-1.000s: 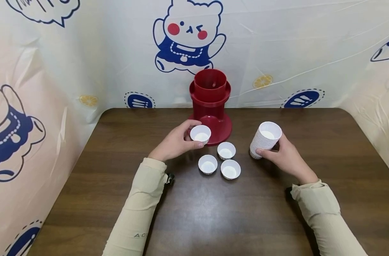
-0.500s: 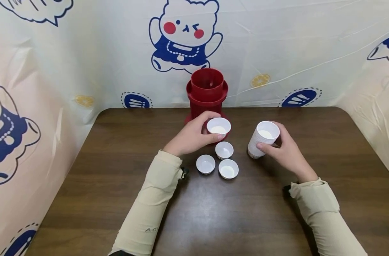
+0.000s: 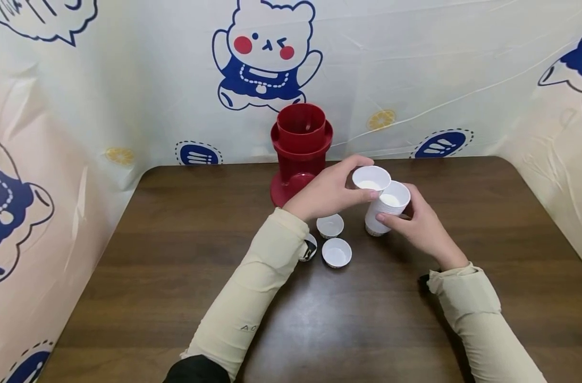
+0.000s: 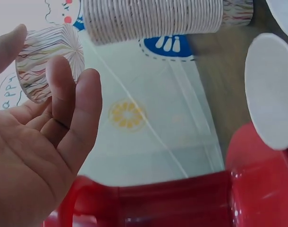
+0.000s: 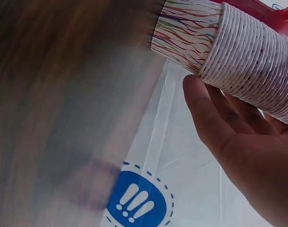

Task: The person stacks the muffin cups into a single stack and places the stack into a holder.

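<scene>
Left hand [image 3: 331, 189]: pinching one white-lined paper cup [image 3: 371, 176]. Just right of it, the right hand [image 3: 427, 226] grips a tilted cup stack [image 3: 374, 217]; contact between cup and stack cannot be determined. Nearer the wearer, three loose cups [image 3: 337, 253] on the table [image 3: 310, 314]. Left of the grip: red stand [image 3: 300, 146].

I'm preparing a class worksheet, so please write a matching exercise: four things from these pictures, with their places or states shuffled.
1. Left hand
2. Right hand
3. Red stand
4. Three loose cups

A. grips the stacked cups
B. grouped on the table
C. holds a single cup
D. stands near the table's far edge

Pairs: 1-C; 2-A; 3-D; 4-B
</scene>
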`<state>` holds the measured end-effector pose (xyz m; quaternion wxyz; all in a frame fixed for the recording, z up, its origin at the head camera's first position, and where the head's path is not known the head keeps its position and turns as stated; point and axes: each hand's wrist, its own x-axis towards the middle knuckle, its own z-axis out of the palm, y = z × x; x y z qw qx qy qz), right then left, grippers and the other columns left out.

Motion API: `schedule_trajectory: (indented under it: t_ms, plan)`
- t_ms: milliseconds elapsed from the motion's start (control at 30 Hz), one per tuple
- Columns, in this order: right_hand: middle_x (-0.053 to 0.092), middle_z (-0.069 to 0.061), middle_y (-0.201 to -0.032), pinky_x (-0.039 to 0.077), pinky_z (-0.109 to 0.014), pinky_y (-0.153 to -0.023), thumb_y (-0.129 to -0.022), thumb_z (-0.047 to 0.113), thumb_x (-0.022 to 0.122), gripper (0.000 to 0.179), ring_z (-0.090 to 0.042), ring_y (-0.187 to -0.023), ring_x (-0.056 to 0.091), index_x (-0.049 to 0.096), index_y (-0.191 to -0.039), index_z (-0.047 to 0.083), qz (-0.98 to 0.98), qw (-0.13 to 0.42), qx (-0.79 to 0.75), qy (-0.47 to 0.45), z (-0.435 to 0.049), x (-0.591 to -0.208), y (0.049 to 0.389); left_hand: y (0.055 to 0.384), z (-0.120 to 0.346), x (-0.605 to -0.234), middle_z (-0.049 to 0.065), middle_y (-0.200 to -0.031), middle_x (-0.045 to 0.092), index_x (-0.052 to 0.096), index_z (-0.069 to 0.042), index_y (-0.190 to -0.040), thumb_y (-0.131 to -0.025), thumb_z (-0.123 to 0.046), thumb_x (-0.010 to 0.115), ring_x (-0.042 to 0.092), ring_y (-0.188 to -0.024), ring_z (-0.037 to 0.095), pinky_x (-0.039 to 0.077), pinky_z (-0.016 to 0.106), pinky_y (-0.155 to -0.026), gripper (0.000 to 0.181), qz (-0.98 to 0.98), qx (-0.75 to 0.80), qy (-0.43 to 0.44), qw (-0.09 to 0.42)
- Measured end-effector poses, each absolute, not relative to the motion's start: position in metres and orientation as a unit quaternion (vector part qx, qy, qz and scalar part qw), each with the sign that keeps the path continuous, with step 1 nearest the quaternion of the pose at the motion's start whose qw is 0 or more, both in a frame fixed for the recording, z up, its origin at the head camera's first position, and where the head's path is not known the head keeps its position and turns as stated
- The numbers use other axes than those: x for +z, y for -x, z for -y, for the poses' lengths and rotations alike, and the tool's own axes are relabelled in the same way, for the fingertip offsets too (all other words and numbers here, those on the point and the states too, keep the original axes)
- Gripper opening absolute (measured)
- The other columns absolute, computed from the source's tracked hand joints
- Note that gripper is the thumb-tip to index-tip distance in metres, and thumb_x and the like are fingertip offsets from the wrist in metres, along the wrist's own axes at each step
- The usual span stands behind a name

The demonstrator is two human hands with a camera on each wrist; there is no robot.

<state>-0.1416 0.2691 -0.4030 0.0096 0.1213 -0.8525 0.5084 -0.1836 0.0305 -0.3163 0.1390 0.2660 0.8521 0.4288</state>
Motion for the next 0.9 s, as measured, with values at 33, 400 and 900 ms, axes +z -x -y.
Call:
schedule_trajectory:
  t_ms: [33, 400, 900]
  plan:
    - [0.054, -0.013, -0.129, 0.046, -0.022, -0.089, -0.091, 0.018, 0.078, 0.065, -0.023, -0.111, 0.054, 0.041, -0.142, 0.005, 0.853, 0.008, 0.507, -0.121, -0.268, -0.403, 0.142, 0.184, -0.033, -0.317, -0.003, -0.139, 0.055, 0.045, -0.023, -0.149, -0.092, -0.042, 0.073, 0.057, -0.117, 0.012, 0.051, 0.030, -0.092, 0.066, -0.855, 0.422, -0.264, 0.142]
    - [0.053, -0.016, -0.131, 0.047, -0.026, -0.091, -0.092, 0.022, 0.077, 0.065, -0.031, -0.114, 0.055, 0.040, -0.142, 0.003, 0.858, -0.002, 0.501, -0.114, -0.267, -0.399, 0.142, 0.193, -0.050, -0.321, -0.002, -0.144, 0.052, 0.045, -0.021, -0.150, -0.094, -0.038, 0.070, 0.051, -0.125, 0.012, 0.046, 0.031, -0.100, 0.063, -0.850, 0.420, -0.281, 0.147]
    - [0.050, -0.015, -0.137, 0.047, -0.015, -0.086, -0.093, 0.017, 0.075, 0.070, -0.029, -0.115, 0.056, 0.034, -0.149, 0.005, 0.849, 0.002, 0.513, -0.128, -0.268, -0.402, 0.141, 0.191, -0.077, -0.329, 0.002, -0.131, 0.058, 0.046, -0.017, -0.147, -0.093, -0.031, 0.073, 0.055, -0.111, 0.012, 0.047, 0.025, -0.090, 0.062, -0.834, 0.433, -0.304, 0.157]
